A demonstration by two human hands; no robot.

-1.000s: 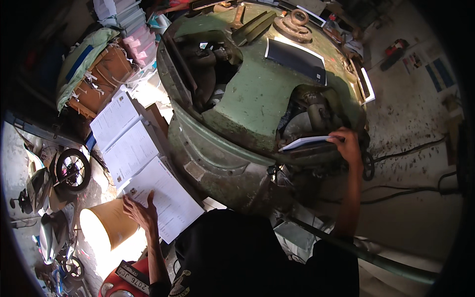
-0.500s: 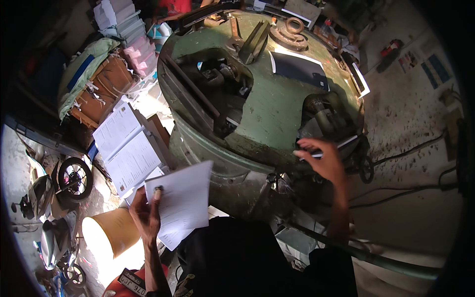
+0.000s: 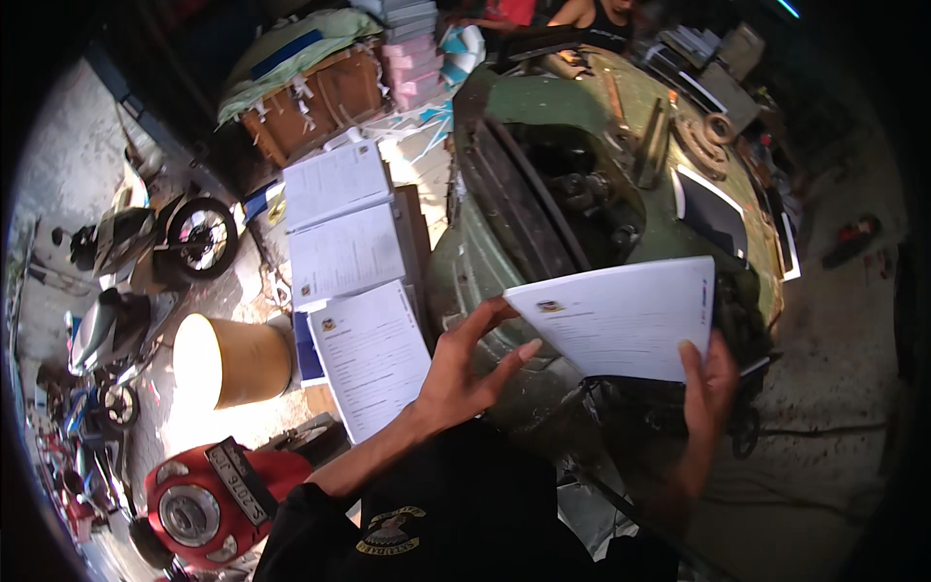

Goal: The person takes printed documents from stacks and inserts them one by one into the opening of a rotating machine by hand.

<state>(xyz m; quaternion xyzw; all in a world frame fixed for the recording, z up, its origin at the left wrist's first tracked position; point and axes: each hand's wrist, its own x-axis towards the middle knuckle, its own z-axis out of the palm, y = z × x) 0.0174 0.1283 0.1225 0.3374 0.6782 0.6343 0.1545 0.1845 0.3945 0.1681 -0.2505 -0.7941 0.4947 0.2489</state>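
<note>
A white booklet of printed forms (image 3: 621, 325) is held up over the front of a round green machine (image 3: 679, 73). My right hand (image 3: 713, 383) grips its lower right edge, with the thumb on the printed face. At the booklet's left corner is my left hand (image 3: 465, 373), thumb stretched out and fingers apart. Its fingertips are at or just behind that corner; whether they touch it I cannot tell. To the left of the machine lie stacks of similar forms: a near stack (image 3: 373, 359), a middle stack (image 3: 347, 254) and a far stack (image 3: 337, 184).
A yellow bucket (image 3: 242, 364) stands left of the near stack, with a red motorcycle (image 3: 291, 470) closer to me. Black-framed panel (image 3: 713, 213) and metal ring (image 3: 718, 128) lie on the machine, beside its dark openings. People sit beyond it. More motorcycles stand far left.
My view has swung left. My right hand came in from over the machine and now grips the booklet. My left hand, which held it before, has loosened, and the booklet has moved right.
</note>
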